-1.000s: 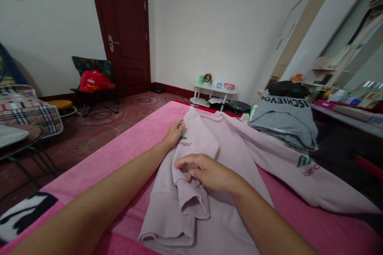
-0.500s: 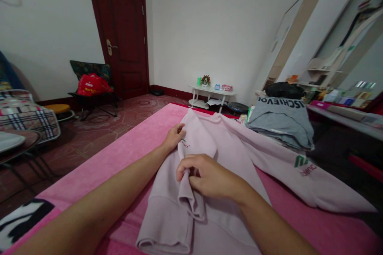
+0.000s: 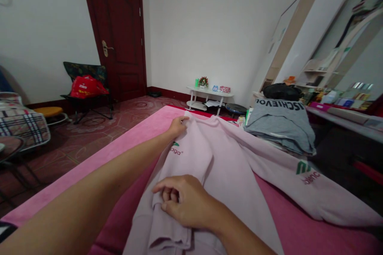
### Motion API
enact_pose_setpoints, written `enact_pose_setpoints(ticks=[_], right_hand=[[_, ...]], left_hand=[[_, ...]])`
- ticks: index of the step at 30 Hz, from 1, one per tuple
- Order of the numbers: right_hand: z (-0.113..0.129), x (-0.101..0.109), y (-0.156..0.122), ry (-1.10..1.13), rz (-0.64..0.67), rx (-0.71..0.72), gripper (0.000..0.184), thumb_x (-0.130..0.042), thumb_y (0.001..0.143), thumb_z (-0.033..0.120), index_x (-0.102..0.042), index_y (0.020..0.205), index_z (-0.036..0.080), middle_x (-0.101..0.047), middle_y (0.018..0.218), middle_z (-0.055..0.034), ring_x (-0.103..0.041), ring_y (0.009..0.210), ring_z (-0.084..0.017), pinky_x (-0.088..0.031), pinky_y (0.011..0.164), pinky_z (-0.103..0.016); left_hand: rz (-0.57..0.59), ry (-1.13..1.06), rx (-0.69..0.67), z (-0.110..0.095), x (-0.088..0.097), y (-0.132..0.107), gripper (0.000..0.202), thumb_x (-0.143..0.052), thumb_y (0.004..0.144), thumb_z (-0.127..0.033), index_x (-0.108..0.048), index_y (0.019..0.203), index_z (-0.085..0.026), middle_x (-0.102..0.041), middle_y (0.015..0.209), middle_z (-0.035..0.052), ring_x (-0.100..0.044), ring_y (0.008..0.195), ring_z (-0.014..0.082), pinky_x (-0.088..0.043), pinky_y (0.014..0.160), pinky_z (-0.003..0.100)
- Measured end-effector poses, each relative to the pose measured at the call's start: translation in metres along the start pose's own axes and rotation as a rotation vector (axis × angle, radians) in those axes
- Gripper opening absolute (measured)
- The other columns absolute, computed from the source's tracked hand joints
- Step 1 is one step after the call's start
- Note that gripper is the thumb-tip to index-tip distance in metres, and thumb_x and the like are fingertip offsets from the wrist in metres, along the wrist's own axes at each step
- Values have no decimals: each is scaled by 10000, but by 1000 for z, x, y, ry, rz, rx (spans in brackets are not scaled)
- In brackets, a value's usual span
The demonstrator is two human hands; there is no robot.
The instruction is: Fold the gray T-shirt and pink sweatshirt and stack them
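Observation:
A pale pink sweatshirt (image 3: 227,159) lies spread over a pink blanket (image 3: 119,151). One sleeve is folded lengthwise onto the body, its cuff towards me; the other sleeve stretches out to the right, with green and dark red print on it. At the far shoulder, my left hand (image 3: 178,126) pinches the fabric along the folded edge. My right hand (image 3: 191,203) rests on the folded sleeve just above the cuff, index finger stretched out and thumb apart from the curled fingers. No cloth shows between those fingers.
A stack of folded grey clothes (image 3: 278,123) with a black bundle (image 3: 283,91) on top stands right of the blanket. Beyond it is a cluttered dressing table (image 3: 353,115). A low white table (image 3: 209,92) and a chair with a red bag (image 3: 88,86) stand further back.
My left hand has slid away from me along the sleeve to the shoulder. My right hand has let go of the bunched sleeve and moved nearer; the sleeve now lies flatter and straighter.

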State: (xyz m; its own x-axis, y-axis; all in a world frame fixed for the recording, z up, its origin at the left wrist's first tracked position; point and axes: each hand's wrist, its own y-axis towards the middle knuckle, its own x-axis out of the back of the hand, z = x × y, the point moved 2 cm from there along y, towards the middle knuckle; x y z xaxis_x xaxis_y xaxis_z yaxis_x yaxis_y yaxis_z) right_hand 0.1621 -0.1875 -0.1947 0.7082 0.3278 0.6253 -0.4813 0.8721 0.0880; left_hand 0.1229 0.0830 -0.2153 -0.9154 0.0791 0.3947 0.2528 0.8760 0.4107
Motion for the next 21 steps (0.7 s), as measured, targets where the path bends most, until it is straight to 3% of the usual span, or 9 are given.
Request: enact_pose_setpoints(ticks=[4, 9, 14, 17, 19, 21], right_hand=[[0, 0, -2, -48, -55, 47, 358, -586, 740, 154, -682, 1057, 291, -639, 776, 59, -538, 649, -79, -392, 653, -179], [3, 3, -4, -80, -69, 71, 364, -555, 766, 164, -681, 1079, 300, -654, 823, 47, -558, 685, -92, -408, 683, -186], [4, 8, -3, -34, -80, 71, 386, -548, 746, 130, -680, 1085, 258, -661, 835, 30, -565, 681, -93, -418, 659, -185], [-3, 38, -8, -37, -264, 35, 381, -522, 752, 114, -665, 1091, 212, -668, 916, -7, -581, 728, -108, -442, 692, -206], [-16, 74, -22, -151, -488, -20, 336, -499, 779, 129, -653, 1072, 186, -661, 973, -43, -596, 818, -139, -459, 763, -248], [-36, 117, -49, -402, -688, -96, 298, -490, 800, 155, -633, 1061, 174, -642, 1039, -78, -592, 917, -182, -449, 863, -316]], left_hand=[[33, 70, -84, 4, -13, 14, 436, -570, 684, -44, -699, 1085, -160, -697, 1046, 69, -626, 977, 242, -459, 954, 347], [125, 226, -95, 23, -20, 8, 331, -601, 661, -69, -745, 941, -171, -682, 963, 94, -603, 1009, 290, -432, 978, 374], [106, 349, -142, 12, -17, -16, 307, -556, 741, -106, -722, 996, -145, -519, 1285, 173, -455, 1220, 347, -314, 1065, 468], [82, 384, -225, -6, -8, -41, 275, -503, 800, -136, -719, 970, -141, -405, 1422, 153, -325, 1321, 349, -222, 1112, 492], [143, 399, -339, -17, -2, -57, 285, -474, 819, -138, -719, 962, -164, -504, 1340, 132, -406, 1267, 304, -268, 1101, 449], [268, 385, -454, -25, 2, -70, 318, -453, 803, -104, -716, 956, -195, -627, 1165, 99, -524, 1134, 249, -354, 1048, 388]])
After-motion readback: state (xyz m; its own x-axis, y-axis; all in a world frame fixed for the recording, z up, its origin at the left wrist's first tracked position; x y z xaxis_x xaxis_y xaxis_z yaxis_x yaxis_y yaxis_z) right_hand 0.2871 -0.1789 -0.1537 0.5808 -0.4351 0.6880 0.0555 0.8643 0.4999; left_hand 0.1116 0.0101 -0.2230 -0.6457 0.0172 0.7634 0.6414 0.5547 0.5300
